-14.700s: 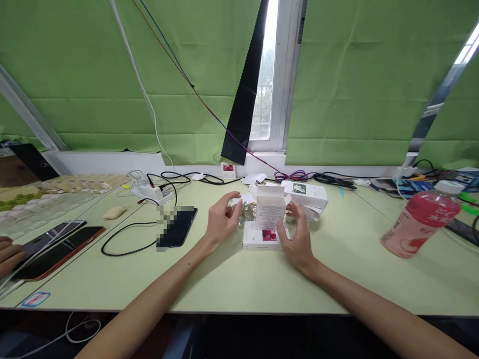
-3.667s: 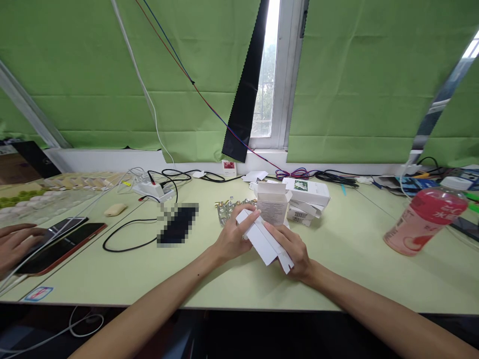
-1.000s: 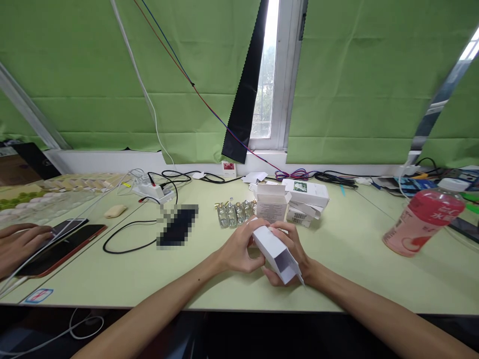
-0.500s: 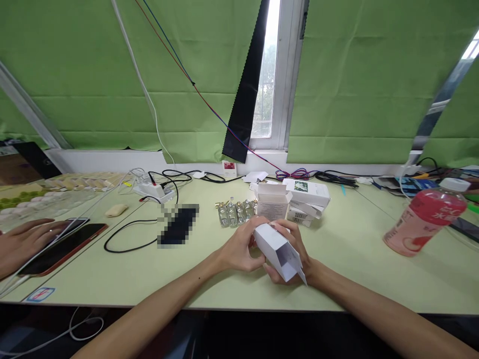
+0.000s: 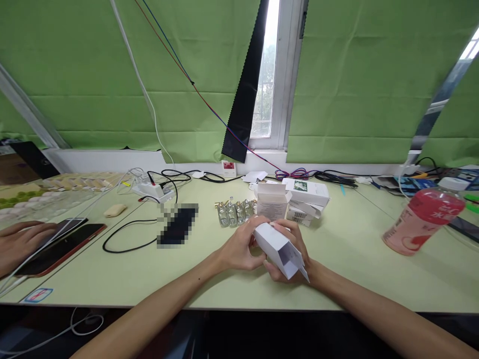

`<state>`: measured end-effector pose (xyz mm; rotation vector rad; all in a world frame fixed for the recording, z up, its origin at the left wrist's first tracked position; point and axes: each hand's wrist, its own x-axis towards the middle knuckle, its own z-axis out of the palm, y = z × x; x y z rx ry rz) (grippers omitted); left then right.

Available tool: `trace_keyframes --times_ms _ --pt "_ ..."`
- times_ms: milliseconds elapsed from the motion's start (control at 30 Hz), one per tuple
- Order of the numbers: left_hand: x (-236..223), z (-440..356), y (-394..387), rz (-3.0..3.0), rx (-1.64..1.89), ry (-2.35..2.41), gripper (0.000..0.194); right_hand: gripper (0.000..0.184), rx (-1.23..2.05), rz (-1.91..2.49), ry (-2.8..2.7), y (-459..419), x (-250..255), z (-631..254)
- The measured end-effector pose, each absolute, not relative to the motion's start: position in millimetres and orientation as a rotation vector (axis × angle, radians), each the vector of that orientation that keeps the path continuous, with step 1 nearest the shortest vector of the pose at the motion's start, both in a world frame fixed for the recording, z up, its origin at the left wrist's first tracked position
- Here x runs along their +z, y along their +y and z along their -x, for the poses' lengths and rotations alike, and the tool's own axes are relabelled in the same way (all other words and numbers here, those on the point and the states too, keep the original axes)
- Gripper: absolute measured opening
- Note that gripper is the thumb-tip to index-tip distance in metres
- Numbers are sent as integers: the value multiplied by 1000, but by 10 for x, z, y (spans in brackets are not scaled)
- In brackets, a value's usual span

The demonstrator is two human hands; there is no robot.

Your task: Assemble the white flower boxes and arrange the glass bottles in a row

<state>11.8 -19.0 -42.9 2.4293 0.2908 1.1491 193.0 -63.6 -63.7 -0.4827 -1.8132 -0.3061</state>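
A small white cardboard box [image 5: 272,242] is held above the front of the table, tilted, its open end with a loose flap facing me. My left hand [image 5: 243,247] is closed on the box's left and far end. From the right, my right hand [image 5: 294,239] wraps round the box, its fingers over the top and its thumb below. Just beyond my hands stand several small clear glass bottles [image 5: 232,213] with gold-coloured tops, in a row. An opened carton [image 5: 272,202] is beside them, with more white boxes [image 5: 309,192] piled to its right.
A pink drink bottle [image 5: 422,219] stands at the right. At the left, another person's hand [image 5: 26,242] rests on a phone [image 5: 65,249]. A power strip [image 5: 151,190] and black cables [image 5: 333,178] lie along the back. A blurred dark object [image 5: 177,224] lies left of my arms.
Both hands keep their grip on the white box, which has barely shifted. The whole view has moved very slightly. The other person's hand has slid a little to the left.
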Motion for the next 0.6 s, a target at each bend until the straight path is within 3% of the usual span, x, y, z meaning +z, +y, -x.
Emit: trace_keyframes --times_ms 400,600 --pt "-412 -125 -224 -2336 1124 366 75 88 -301 523 -1801 -658 -603 -1932" --pt "-320 -91 -299 -2046 902 512 76 86 -183 503 -1843 -647 -611 -1955"
